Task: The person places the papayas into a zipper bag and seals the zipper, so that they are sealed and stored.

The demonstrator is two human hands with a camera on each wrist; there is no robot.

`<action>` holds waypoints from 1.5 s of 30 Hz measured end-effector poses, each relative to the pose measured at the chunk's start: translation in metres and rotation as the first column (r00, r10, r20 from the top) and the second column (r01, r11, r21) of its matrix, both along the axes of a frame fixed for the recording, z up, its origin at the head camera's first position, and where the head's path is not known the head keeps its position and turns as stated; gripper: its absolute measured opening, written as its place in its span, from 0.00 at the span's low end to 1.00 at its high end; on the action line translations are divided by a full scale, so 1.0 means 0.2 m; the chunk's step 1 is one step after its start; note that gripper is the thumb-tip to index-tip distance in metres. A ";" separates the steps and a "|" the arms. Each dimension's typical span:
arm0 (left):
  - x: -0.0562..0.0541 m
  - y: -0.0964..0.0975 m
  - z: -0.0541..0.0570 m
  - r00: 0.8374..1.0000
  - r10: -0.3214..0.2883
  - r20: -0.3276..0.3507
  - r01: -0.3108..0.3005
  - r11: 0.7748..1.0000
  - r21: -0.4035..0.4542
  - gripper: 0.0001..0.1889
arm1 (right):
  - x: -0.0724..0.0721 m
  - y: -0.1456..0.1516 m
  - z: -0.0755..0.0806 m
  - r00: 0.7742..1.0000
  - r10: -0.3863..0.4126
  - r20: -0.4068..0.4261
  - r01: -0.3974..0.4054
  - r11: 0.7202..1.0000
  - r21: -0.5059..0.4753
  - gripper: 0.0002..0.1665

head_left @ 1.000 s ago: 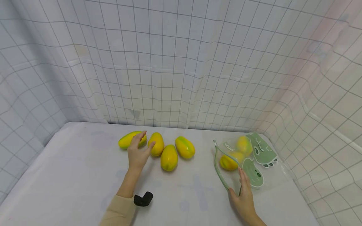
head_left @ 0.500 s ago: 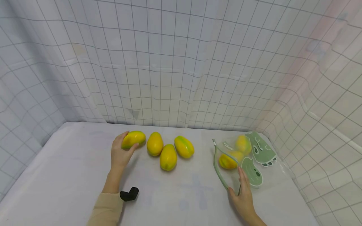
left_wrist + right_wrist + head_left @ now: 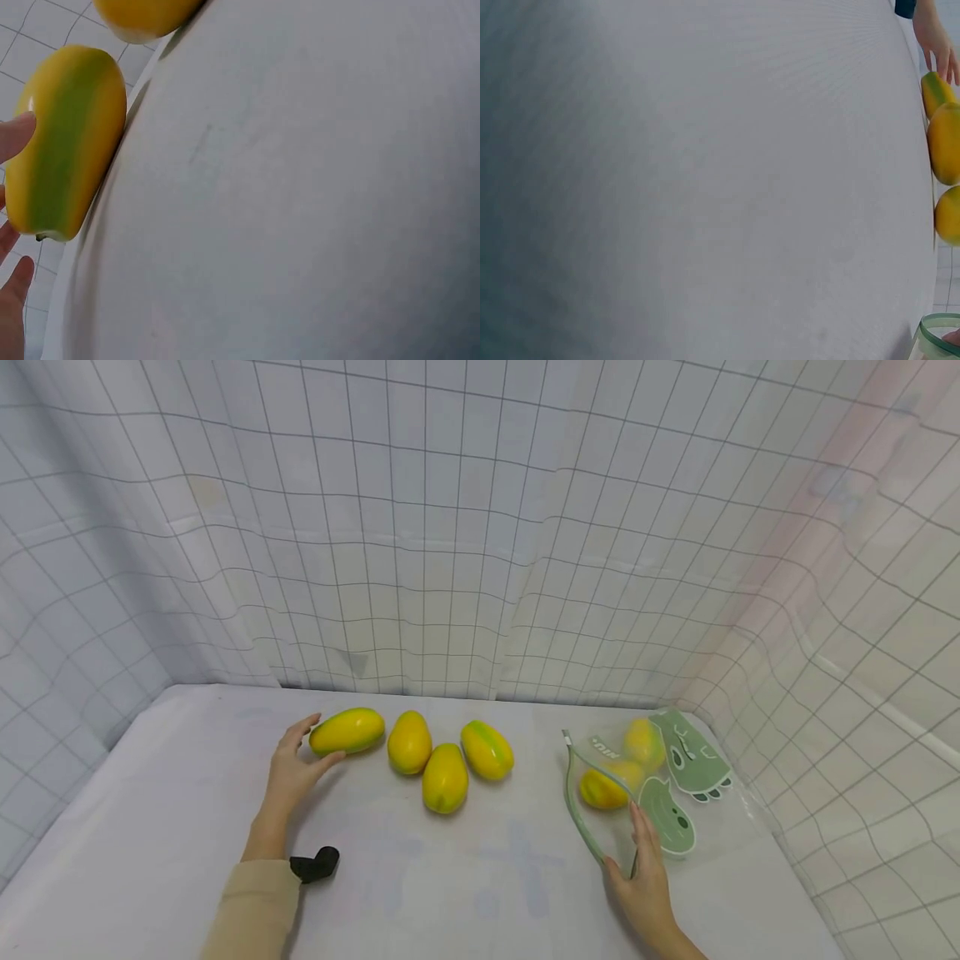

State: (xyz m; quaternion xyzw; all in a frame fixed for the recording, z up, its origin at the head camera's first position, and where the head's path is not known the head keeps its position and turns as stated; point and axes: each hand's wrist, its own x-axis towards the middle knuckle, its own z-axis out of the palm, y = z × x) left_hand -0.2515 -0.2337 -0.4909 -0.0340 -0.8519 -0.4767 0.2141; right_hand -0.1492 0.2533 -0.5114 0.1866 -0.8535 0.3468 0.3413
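Observation:
A yellow papaya with a green stripe (image 3: pixel 64 142) lies at the left end of a group of papayas. Around its left end my left hand (image 3: pixel 291 770) is spread, thumb on the near side and fingers on the far side, with a gap before the palm. In the left wrist view the thumb overlaps its skin. My right hand (image 3: pixel 647 885) is at the mouth of a clear zip bag (image 3: pixel 579 818), its fairly straight fingers and thumb apart at the two green rims. Two papayas (image 3: pixel 603 789) are inside the bag, which bears green dinosaur prints.
Three more papayas, a left one (image 3: pixel 409 743), a front one (image 3: pixel 446 779) and a right one (image 3: pixel 487 750), lie between the hands on a white cloth. Gridded curtains (image 3: pixel 420 568) rise behind and at both sides. A black wrist-worn piece (image 3: pixel 315 864) juts from the left sleeve.
My left hand has moved left from over the papayas to the left end of the leftmost one, its fingers wider now than half a second ago. The right hand and bag stay put.

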 end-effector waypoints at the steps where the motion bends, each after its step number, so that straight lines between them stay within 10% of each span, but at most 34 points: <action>1: 0.00 -0.01 0.00 1.000 -0.019 0.010 0.019 1.000 0.002 0.36 | 0.00 0.00 0.00 1.000 -0.002 0.004 0.002 1.000 -0.001 0.62; 17: -0.05 -0.07 -0.04 0.984 -0.128 0.121 0.123 0.991 0.045 0.40 | 0.00 0.00 0.00 1.000 0.009 -0.011 -0.009 1.000 -0.003 0.61; 45: -0.05 -0.06 -0.07 0.985 -0.050 0.167 0.034 0.994 0.101 0.36 | 0.00 0.01 0.00 1.000 0.003 0.010 -0.003 1.000 0.001 0.62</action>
